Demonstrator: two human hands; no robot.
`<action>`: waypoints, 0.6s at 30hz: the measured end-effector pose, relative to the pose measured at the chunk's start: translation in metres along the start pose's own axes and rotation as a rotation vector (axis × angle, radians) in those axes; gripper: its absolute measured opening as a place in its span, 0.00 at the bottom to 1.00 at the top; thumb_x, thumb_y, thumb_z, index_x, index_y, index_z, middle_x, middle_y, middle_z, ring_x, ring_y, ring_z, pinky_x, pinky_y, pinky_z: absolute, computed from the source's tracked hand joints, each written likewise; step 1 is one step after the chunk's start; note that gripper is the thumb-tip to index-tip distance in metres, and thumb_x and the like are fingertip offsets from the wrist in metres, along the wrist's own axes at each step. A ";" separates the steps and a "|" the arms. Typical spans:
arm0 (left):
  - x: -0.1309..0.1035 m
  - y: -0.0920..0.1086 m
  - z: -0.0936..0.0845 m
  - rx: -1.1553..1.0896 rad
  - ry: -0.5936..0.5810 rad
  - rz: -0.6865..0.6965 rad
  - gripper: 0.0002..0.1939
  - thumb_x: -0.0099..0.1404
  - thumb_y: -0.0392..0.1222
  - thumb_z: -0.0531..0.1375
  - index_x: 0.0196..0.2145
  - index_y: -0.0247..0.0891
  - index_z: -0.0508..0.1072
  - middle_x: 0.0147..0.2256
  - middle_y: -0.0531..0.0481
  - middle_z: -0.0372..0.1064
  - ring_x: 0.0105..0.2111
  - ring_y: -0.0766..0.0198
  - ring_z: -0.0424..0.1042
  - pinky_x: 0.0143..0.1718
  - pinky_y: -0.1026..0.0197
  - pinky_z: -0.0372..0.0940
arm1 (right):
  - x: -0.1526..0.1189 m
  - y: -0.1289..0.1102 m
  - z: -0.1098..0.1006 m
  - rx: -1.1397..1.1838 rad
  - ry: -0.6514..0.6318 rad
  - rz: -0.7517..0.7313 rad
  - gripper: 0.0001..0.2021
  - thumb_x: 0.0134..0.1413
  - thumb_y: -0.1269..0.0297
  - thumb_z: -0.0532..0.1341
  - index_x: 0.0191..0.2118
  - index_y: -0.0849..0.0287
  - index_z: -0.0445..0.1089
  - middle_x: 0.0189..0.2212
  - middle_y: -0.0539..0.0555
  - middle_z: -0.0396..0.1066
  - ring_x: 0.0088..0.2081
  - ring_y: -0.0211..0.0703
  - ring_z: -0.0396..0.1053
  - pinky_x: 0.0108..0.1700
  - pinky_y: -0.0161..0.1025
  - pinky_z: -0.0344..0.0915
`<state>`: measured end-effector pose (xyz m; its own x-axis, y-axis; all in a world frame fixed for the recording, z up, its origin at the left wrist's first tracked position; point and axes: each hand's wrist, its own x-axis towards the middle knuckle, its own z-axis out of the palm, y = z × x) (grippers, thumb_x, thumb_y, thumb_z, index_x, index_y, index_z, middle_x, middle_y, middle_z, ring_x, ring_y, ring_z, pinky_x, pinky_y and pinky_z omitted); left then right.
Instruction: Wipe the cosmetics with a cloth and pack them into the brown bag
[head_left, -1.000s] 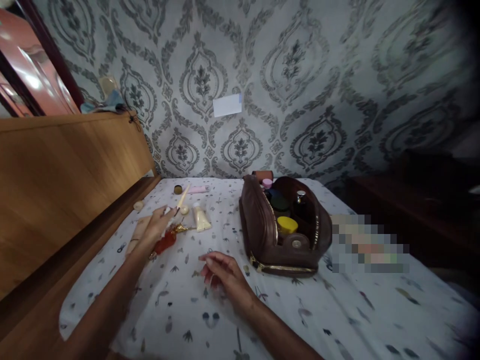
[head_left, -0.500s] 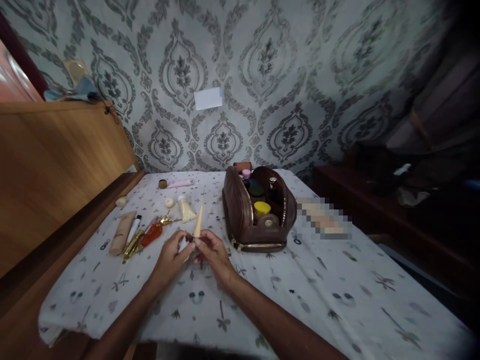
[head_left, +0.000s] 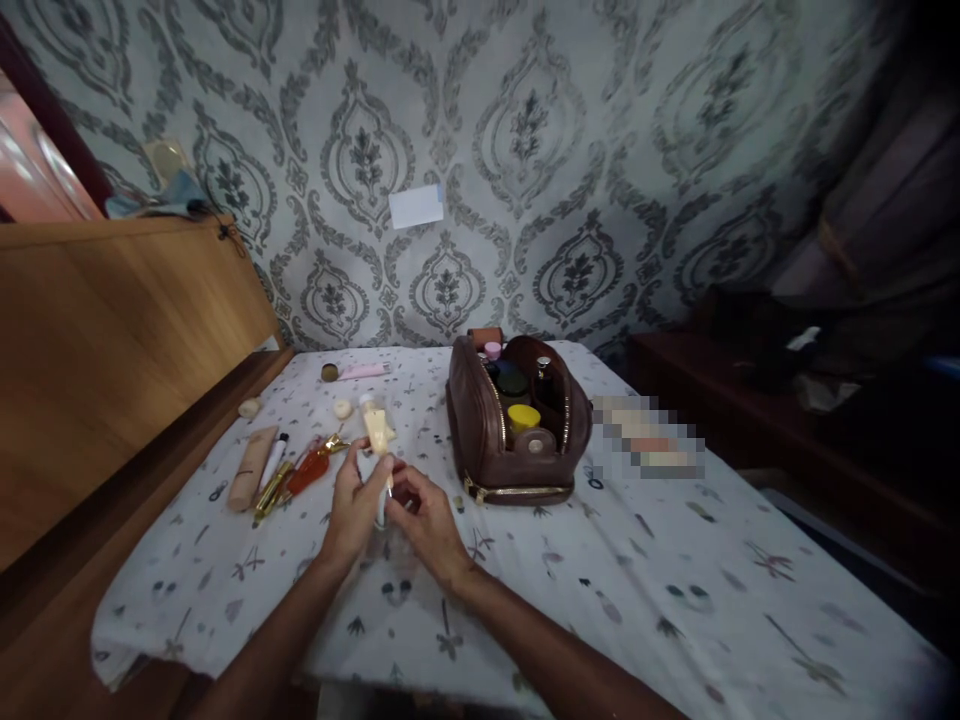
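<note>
Cream tube (head_left: 379, 432) is held up left of centre in the frame, its broad end uppermost; around it, things run left to right. At the left, a beige tube (head_left: 253, 468), white tube (head_left: 271, 460), gold stick (head_left: 273, 490) and orange bottle (head_left: 309, 470) lie slanted side by side on the desk (head_left: 637, 640), probably spread so that each is easy to see and pick out. Farther back lies a pink tube (head_left: 364, 371); just beyond the hands is a clear tube (head_left: 367, 402), partly hidden by the cream one. The left hand (head_left: 354, 512) has its grip clamped on the cream tube, likely to steady it; the right hand (head_left: 433, 525) curls its fingertips in at the lower end, perhaps to work there, but I can't make out whether that grip is clamped on it. Right of centre stands the bag (head_left: 476, 420), its unzipped mouth spread wide, which seems meant to keep its contents, such as the yellow lid (head_left: 523, 417), within reach. Half a second ago the tube showed the camera its narrow edge; now its flat face is turned this way and a pale end shows beneath the fingers. A second ago the left hand alone had it, at the left of the frame. Bag and row lie as they did.
</note>
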<state>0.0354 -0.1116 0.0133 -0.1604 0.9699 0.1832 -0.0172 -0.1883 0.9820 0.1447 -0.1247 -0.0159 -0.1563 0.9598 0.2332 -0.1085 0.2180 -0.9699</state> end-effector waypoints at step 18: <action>0.024 0.020 -0.018 -0.405 0.073 -0.207 0.18 0.56 0.56 0.66 0.33 0.38 0.71 0.26 0.54 0.72 0.22 0.68 0.72 0.27 0.64 0.68 | -0.002 -0.002 0.000 0.515 -0.417 0.387 0.24 0.44 0.43 0.68 0.35 0.62 0.71 0.27 0.52 0.72 0.25 0.35 0.68 0.27 0.32 0.58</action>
<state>0.0138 -0.0951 0.0363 -0.1821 0.9827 -0.0328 -0.4378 -0.0511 0.8976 0.1448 -0.1276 -0.0145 -0.6228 0.7823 -0.0104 -0.3979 -0.3281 -0.8568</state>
